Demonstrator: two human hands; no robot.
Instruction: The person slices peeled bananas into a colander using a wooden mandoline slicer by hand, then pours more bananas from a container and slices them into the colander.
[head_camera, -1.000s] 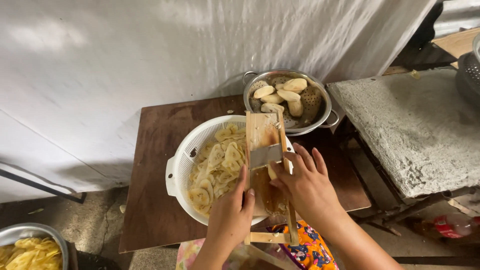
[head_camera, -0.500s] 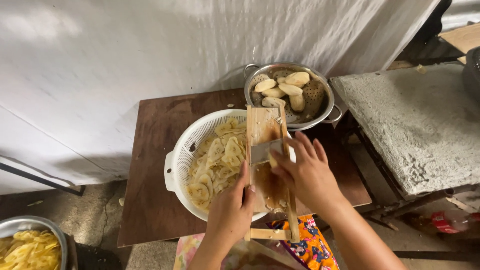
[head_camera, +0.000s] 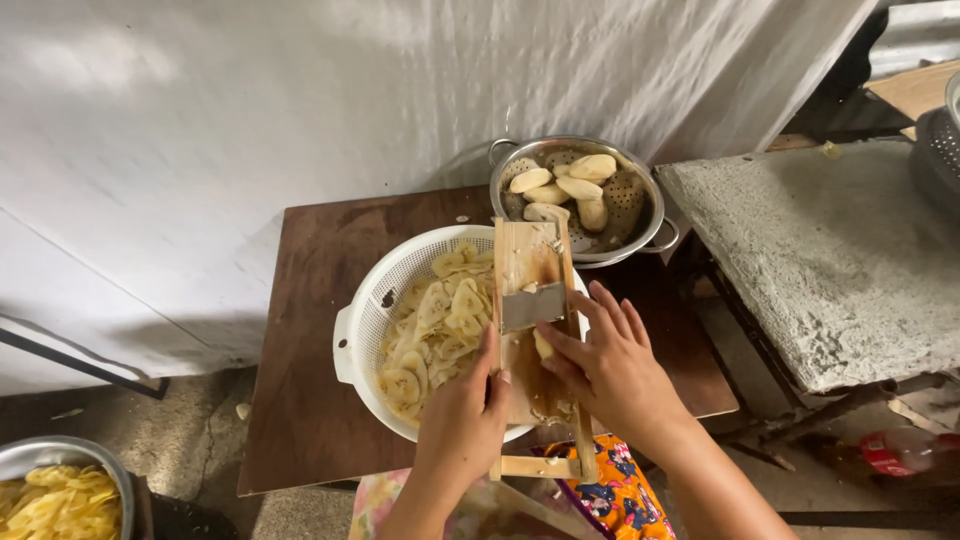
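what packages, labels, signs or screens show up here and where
Plastic bottle: lies on the ground at the lower right, below the grey stone slab; clear body with a red band that may be a label, too small to tell more.
No signs and no screens are in view.
No other packages: the food sits loose in the white colander and the metal colander.

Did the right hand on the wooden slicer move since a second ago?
Yes. The right hand slid down the wooden slicer board, away from its metal blade, toward the person.
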